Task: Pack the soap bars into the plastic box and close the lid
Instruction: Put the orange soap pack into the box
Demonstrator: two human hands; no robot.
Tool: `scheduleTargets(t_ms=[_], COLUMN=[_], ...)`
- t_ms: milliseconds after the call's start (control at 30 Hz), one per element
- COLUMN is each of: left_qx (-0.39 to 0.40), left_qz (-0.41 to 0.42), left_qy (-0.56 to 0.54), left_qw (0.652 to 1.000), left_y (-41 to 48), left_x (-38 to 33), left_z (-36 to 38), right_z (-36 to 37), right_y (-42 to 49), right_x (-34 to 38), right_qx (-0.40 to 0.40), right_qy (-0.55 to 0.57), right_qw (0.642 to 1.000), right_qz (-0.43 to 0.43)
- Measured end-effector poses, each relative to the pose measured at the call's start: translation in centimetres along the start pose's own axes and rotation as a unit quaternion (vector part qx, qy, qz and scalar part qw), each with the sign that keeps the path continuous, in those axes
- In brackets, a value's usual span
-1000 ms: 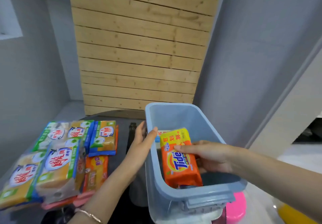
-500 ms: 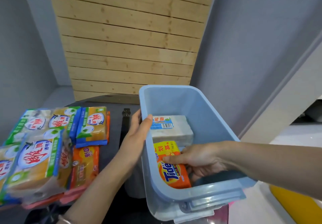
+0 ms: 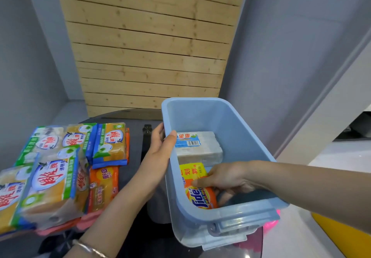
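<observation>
A light blue plastic box (image 3: 236, 212) stands open on the dark table. Inside it, a white soap bar (image 3: 200, 151) lies at the far end. An orange Tide soap bar (image 3: 198, 191) sits low near the front wall, held by my right hand (image 3: 222, 179), whose thumb lies across its top. My left hand (image 3: 159, 155) grips the box's left rim, thumb inside and fingers outside. To the left lies a pile of wrapped soap bars (image 3: 54, 169), yellow ones with green and blue labels and an orange one (image 3: 103, 187). No lid shows.
A wooden slat panel (image 3: 148, 42) stands behind the table between grey walls. A pink object (image 3: 270, 224) shows under the box's right corner and a yellow object (image 3: 341, 235) at the lower right. A small dark clip (image 3: 147, 129) lies by my left hand.
My right hand has lowered the Tide bar from rim height deep into the box. The view shifted, revealing the white bar at the far end. My left hand stayed on the rim.
</observation>
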State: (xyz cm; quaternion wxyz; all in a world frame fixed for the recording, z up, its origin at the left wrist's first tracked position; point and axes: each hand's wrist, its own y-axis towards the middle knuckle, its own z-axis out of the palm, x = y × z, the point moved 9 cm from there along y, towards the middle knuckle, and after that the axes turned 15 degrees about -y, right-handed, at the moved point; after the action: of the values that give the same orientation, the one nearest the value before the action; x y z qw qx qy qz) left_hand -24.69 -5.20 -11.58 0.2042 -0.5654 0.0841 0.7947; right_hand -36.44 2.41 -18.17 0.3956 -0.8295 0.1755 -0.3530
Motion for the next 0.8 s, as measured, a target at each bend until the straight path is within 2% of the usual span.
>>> scheduleTargets(t_ms=[133,233,400,567,667,800], left_qx=[-0.024,-0.051,-0.095,-0.142,-0.192,-0.238], left_qz=[0.008,0.030,0.059,0.095,0.101,0.088], left_qy=[0.037,0.078,0.127,0.170,0.191,0.205], left_qw=[0.999,0.995,0.986,0.970,0.957,0.945], left_y=[-0.2,-0.6,-2.5,-5.4,-7.1,-8.7], left_x=[-0.7,-2.0,-6.0,-10.1,-11.2,-10.5], left_z=[-0.7,-2.2,-5.8,-10.8,-14.7,-19.9], right_z=[-1.5,-3.8,-7.0,-4.9,-1.6,3.4], right_y=[-1.0,-3.7,-8.9,-10.4,-9.7,-5.9], right_x=[-0.2,1.3,5.6,11.9,16.0,19.5], right_qx=[-0.039,-0.114,-0.201,-0.171,-0.141,-0.118], right_qy=[-0.002,0.009,0.130,0.224,0.208,0.116], right_qw=[0.999,0.993,0.963,0.936,0.938,0.961], right_qz=[0.003,-0.040,-0.126,-0.211,-0.241,-0.220])
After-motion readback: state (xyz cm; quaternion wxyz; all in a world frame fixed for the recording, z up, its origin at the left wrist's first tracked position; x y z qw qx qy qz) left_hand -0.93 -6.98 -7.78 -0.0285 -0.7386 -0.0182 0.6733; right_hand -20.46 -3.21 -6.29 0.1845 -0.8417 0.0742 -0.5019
